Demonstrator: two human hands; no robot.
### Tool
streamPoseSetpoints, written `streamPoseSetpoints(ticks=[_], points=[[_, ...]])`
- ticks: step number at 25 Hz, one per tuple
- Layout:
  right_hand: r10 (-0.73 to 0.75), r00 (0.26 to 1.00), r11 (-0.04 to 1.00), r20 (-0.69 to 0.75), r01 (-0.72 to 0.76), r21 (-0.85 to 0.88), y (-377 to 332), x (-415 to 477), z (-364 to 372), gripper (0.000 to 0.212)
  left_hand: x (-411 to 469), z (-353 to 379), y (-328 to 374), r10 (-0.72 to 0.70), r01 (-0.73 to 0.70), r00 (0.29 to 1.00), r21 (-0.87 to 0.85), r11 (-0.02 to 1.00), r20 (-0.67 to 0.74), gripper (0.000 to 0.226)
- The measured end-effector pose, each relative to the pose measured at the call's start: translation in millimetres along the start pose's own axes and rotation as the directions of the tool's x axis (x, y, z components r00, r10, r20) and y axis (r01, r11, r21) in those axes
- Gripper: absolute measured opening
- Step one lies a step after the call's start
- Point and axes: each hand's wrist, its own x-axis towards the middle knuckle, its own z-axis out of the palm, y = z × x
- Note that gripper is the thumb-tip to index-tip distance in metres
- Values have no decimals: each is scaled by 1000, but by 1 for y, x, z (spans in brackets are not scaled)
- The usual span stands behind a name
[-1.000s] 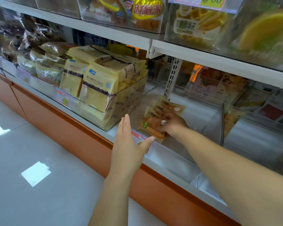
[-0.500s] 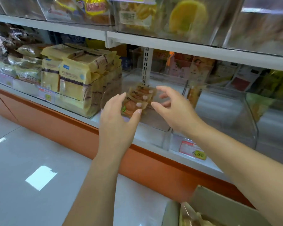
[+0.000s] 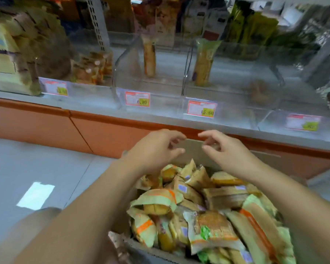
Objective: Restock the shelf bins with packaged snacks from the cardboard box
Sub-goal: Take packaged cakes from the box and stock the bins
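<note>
floor (image 3: 36,168): grey tile, left of frame, 1 bright patch of light on it
shelf (image 3: 160,119): pale ledge running across the frame, orange base panel (image 3: 36,124) under it
cardboard box (image 3: 191,149): low centre-right, in front of the shelf base, open top, far wall showing between the 2 hands
packaged snacks (image 3: 211,225): fill the box in a loose heap, tan and pale green wrappers with orange stripes, lying at mixed angles
shelf bins (image 3: 151,86): clear plastic, side by side along the shelf front
bin contents: far-left stock is yellow packs (image 3: 2,54), blurred; next bin has small orange packs (image 3: 91,69) toward its back; the following 2 bins have 1 upright pack each (image 3: 149,56) and (image 3: 204,63); the right bin is too blurred to tell
left hand (image 3: 156,147): above the far end of the box, fingers loosely curled, thumb and fingertips a little apart, holds nothing, touches nothing visible
right hand (image 3: 225,149): just beside the left, same height, fingers loosely curled toward the left hand, holds nothing, no contact with the snacks below
hands gap: fingertips point at each other, near but apart
forearms: both bare, reaching in from the bottom edge over the box
price tags (image 3: 137,99): 4 on the bin fronts, white with red border and yellow patch, print mostly blurred
</note>
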Motion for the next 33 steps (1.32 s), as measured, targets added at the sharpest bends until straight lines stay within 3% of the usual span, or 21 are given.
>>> streamPoseSetpoints(ticks=[2,5,8,12,16,20,22,24,26,28,29,31,33], points=[[112,990,984,91,-98,-152,46,-23,3,33,-9,32,-4,-26,6,980,104,995,199,48],[235,966,960,108,-214,-178,83,-38,20,36,-17,56,-12,-94,40,928,154,987,361,57],[245,953,965,176,-221,-143,81,-27,40,60,-6,72,-20,-155,100,914,162,982,375,60],[352,888,923,296,-279,-264,74,-5,69,93,6,98,-25,-221,152,874,188,970,432,72],[426,871,883,244,-342,-321,79,5,80,77,11,107,-34,-226,212,860,84,974,457,84],[377,910,926,172,-371,-67,75,-2,58,59,14,94,-42,-216,217,863,50,975,457,88],[334,936,915,112,-351,199,67,-6,44,50,14,86,-38,-185,185,892,39,982,412,90],[292,951,771,103,-298,563,57,-6,30,54,16,80,-31,-128,157,925,-53,986,357,91],[198,964,517,179,-258,816,53,-3,19,77,19,74,-23,-79,184,935,-281,942,346,92],[113,959,343,259,-283,896,50,-5,16,83,21,68,-17,-35,293,901,-548,784,432,94],[94,954,318,285,-300,900,50,-7,18,76,21,66,-15,-21,350,876,-603,717,482,95],[115,945,292,305,-325,899,44,-11,23,54,18,61,-14,-27,375,845,-556,742,533,85],[177,929,358,324,-368,858,49,-12,23,52,13,58,-16,-117,366,856,-433,823,503,66]])
